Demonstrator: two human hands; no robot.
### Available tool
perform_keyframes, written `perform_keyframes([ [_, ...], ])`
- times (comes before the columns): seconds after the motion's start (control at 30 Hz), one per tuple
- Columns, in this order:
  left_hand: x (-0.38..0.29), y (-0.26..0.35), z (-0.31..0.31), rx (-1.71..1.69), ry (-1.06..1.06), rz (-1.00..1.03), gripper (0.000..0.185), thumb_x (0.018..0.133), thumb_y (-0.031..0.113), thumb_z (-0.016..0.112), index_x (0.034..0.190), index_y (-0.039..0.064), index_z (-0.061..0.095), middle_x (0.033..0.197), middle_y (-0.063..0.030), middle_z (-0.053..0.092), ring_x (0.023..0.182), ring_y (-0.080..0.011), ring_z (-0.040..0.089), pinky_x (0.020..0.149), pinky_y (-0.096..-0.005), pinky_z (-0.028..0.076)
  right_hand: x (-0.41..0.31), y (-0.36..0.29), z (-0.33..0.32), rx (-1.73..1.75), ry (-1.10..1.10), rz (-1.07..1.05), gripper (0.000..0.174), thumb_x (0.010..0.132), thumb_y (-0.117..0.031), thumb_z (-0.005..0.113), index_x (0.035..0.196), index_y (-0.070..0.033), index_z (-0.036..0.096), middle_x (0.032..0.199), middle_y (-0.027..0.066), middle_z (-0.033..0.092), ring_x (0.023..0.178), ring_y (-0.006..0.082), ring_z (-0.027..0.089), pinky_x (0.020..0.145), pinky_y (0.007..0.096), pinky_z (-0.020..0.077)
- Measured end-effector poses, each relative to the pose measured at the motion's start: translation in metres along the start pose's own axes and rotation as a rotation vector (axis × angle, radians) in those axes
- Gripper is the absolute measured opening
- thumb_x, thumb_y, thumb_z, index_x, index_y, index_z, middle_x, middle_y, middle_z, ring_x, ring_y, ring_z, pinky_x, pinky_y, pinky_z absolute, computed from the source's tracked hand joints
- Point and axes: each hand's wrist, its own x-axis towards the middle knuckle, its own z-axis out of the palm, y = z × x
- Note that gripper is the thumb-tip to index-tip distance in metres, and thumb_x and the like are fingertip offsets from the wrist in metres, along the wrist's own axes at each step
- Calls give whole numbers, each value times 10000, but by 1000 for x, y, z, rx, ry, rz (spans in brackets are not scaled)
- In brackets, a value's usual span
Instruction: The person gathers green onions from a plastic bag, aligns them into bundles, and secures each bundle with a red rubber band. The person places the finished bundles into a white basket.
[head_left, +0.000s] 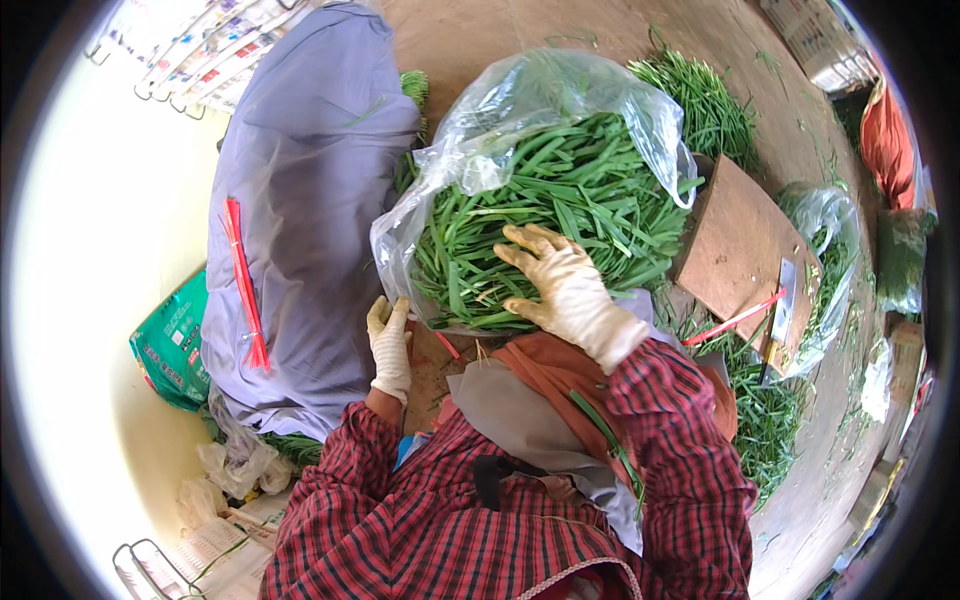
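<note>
A clear plastic bag (469, 161) full of cut garlic chives (570, 180) lies before me, its mouth spread wide. My right hand (559, 289), in a pale work glove stained at the fingertips, rests palm down on the chives with fingers apart and nothing gripped. At the bag's lower left rim is my left hand (390, 345), gloved too. Its thumb and fingers point up beside the plastic; whether they pinch it is hidden. Just left of that hand, a purple-grey cloth (315, 247) covers a long bulky heap, and a bundle of red ties (245, 285) lies on it.
On my right, a knife (781, 315) and a red tie (735, 319) lie across a brown board (739, 240). Behind it is a bunch of chives (697, 105); loose leaves (765, 427) litter the floor nearby. A green packet (176, 341) leans at the left wall.
</note>
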Motion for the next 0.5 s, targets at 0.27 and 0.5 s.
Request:
perform_keyframes([
  [0.27,19,12,-1,-240,-285,-47,147,850,172,551,960,79,580,788,19,570,677,-82,534,581,-221,440,30,-5,5,-199,-194,105,712,680,-454,672,1256,-91,464,1322,76,412,1227,262,362,1013,395,272],
  [0.5,2,15,-17,-356,-299,196,93,868,137,547,905,51,546,744,0,544,666,-89,507,657,-228,429,107,-6,27,-308,-308,57,718,720,-436,634,1286,-53,414,1339,117,392,1211,276,388,1003,364,309],
])
